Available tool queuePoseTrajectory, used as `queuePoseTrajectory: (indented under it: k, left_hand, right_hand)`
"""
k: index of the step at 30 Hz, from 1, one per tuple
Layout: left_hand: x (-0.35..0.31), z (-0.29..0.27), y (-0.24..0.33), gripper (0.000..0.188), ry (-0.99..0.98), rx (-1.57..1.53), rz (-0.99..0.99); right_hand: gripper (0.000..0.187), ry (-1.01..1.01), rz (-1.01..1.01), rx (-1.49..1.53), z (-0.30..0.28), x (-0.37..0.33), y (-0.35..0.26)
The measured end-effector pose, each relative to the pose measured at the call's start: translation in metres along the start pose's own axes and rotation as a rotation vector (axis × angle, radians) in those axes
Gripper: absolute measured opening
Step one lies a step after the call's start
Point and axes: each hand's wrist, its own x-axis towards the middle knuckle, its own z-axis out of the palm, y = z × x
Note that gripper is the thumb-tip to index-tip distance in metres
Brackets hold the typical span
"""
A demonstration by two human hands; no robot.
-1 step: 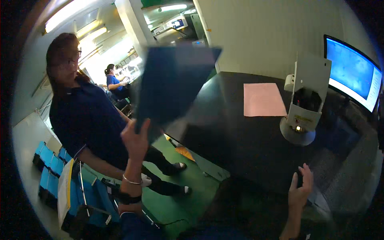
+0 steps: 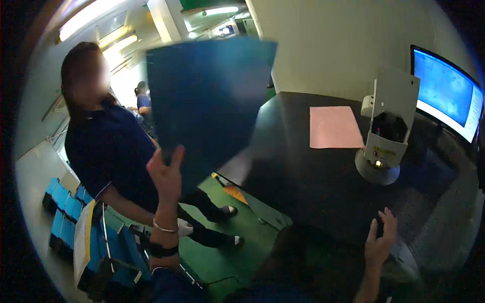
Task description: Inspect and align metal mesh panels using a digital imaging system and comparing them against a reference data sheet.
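Raised in front of me, my left hand (image 2: 165, 174) grips a flat, dark blue sheet (image 2: 209, 101) by its lower left corner. The sheet stands upright, is slightly blurred and hides part of the room behind it. I cannot tell whether it is a folder or a stiff panel. At the near right edge of the black table (image 2: 283, 177), my right hand (image 2: 380, 240) is held with fingers apart and nothing in it. A pink sheet (image 2: 336, 127) lies on the table, beyond my right hand.
A white and grey device (image 2: 380, 164) with a small light stands on the table beside a monitor (image 2: 444, 91). Left of me stands a person in a dark blue shirt (image 2: 111, 151). Blue bins (image 2: 63, 199) are at lower left; another person sits farther back.
The blue sheet has swung to face me more broadly, its upper left corner moving left. My left hand has shifted slightly left. My right hand has hardly moved.
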Motion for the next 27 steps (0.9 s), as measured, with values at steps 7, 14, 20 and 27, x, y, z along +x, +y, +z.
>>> queuePoseTrajectory:
  k: [7, 14, 20, 27]
  left_hand:
    - [-0.003, 0.012, -0.011, 0.021, 0.169, -0.991, -0.821]
    - [-0.047, 0.037, -0.016, 0.020, 0.078, -1.367, -1.215]
    - [-0.054, 0.035, -0.052, 0.018, 0.014, -1.404, -1.172]
    - [-0.001, 0.005, -0.024, 0.021, 0.423, -0.672, -0.510]
  right_hand:
    - [0.022, 0.002, -0.034, -0.016, -0.006, -0.002, -0.002]
    - [0.022, -0.057, 0.008, -0.001, -0.006, 0.002, -0.008]
    - [0.022, -0.038, -0.002, 0.010, -0.007, 0.001, -0.004]
    - [0.022, -0.025, -0.018, -0.011, -0.004, 0.002, -0.005]
